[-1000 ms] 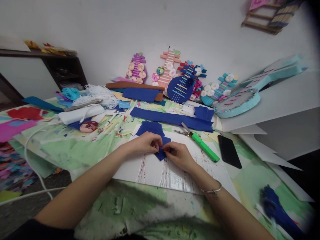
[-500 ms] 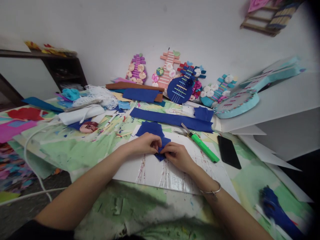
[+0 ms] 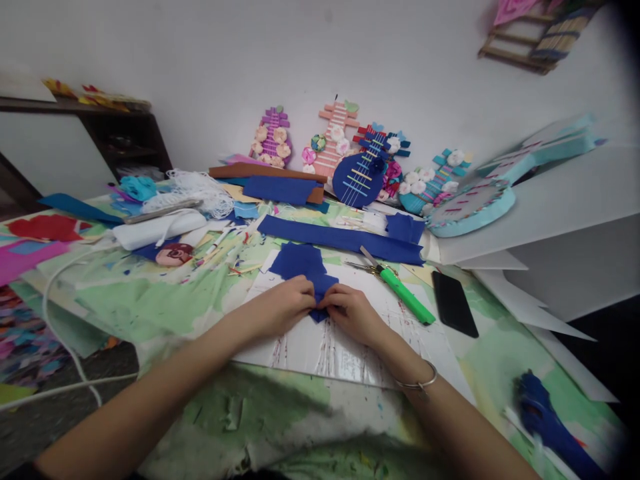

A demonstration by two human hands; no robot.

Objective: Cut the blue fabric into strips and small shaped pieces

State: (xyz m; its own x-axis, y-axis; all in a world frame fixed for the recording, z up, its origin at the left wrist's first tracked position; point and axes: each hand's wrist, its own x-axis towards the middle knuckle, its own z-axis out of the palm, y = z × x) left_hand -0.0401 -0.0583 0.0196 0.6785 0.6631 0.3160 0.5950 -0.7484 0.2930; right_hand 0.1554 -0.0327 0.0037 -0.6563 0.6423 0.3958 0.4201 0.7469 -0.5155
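Note:
Between my hands is a small dark-blue piece of paper or thin felt [image 3: 325, 285], its lower end narrowing to a point. My left hand [image 3: 287, 303] pinches it from the left with thumb and fingers. From the other side my right hand [image 3: 354, 313] pinches the same piece close to the left fingertips, which partly hide the fold there. Just behind lie more blue cut pieces [image 3: 297, 260]. Everything here rests over a white board [image 3: 305, 353] streaked with dried reddish marks.
Right of my hands lie a green utility knife [image 3: 407, 295], scissors [image 3: 367, 268] and a black phone [image 3: 454, 303]. A blue glue gun [image 3: 543, 407] is at lower right. Behind are a long blue strip [image 3: 340, 239], white yarn [image 3: 200, 193] and decorated paper instruments [image 3: 357, 180] against the wall.
My left hand has shifted slightly down and turned, its fingertips now closing in beside the right ones on the blue piece. The right hand stays almost in place.

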